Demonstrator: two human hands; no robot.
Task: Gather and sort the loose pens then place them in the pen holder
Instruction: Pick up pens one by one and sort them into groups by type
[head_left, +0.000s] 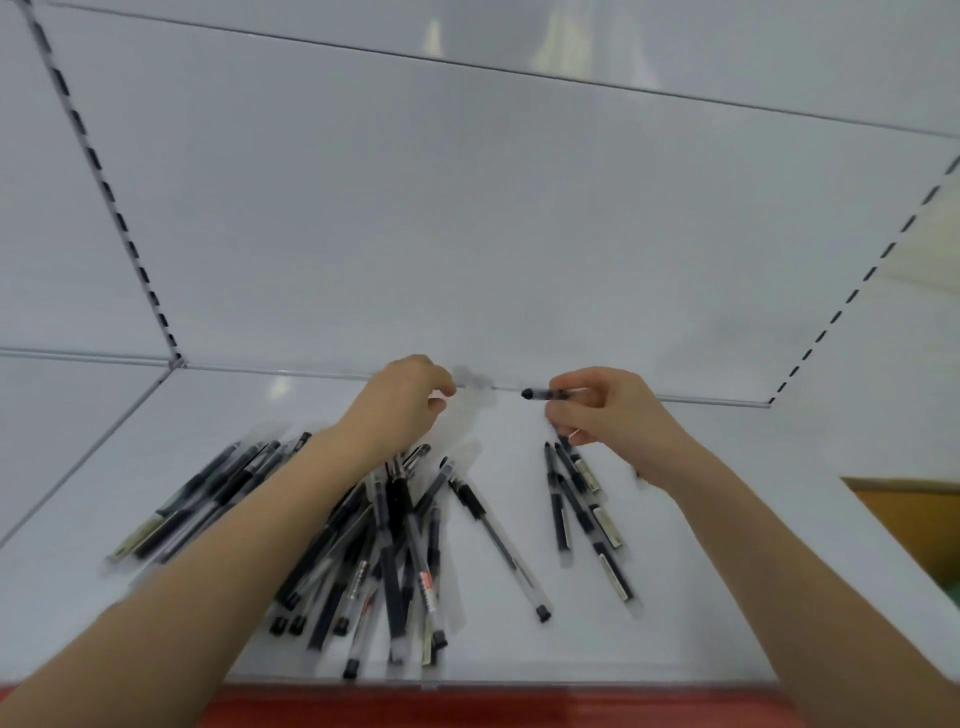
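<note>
Bottom edge: red strip (467, 709), then the white shelf (701, 545). Main pen pile (395, 545) sits bottom centre, a smaller bunch (208, 499) to its left, a few more pens (582, 509) right of centre. Above them, left hand (400, 400) has its fingers curled, pinching a blurred clear piece (470, 387). Right hand (608, 410) pinches one black pen (545, 394) level, tip toward the left hand. White back panel (467, 234) behind.
</note>
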